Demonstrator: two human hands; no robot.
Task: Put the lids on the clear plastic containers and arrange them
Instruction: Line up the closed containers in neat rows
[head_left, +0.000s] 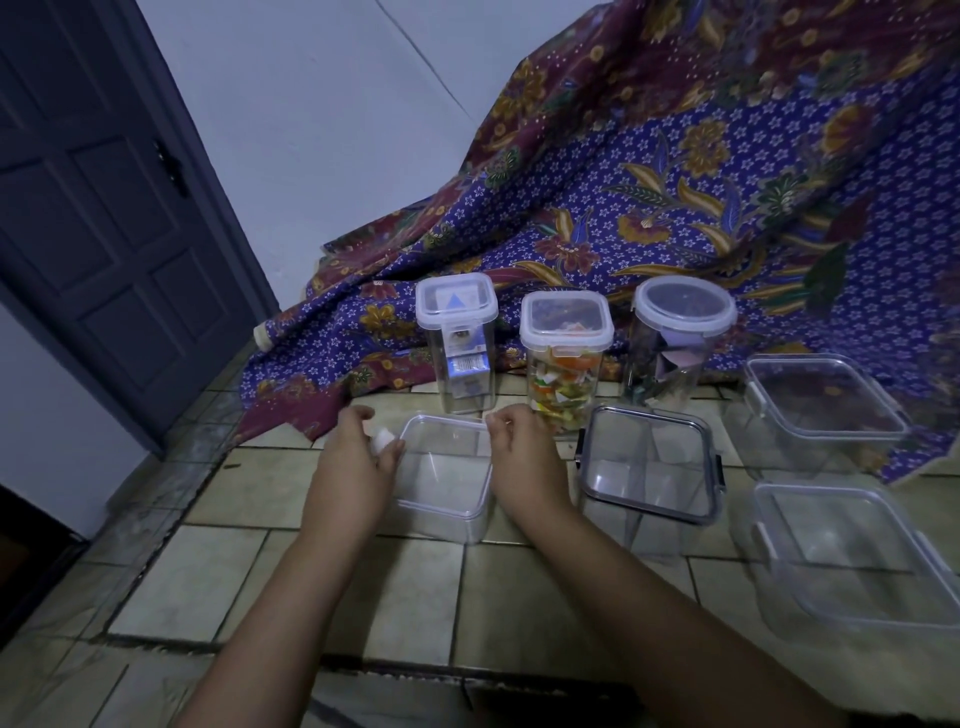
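"While both hands are on it, where does that box sit?"

"Toward the front left of the tiled counter (208, 571), just before the three tall jars (563, 358) — it's the low square container (441, 514), with its lid (447, 457) lying on top."

"And the hands?"

"Her left hand (358, 457) has thumb and fingers curled round the white side clip (383, 440). Her right hand (519, 452) is curled at the lid's far right corner; blur hides whether it holds anything."

"How will it handle?"

"Light, I'd judge — empty thin clear plastic, stiff at the rim, slick on tile, so it may skate when pressed. Better to steady it by the rim and press each clip down against the wall, not lean on the lid's springy middle."
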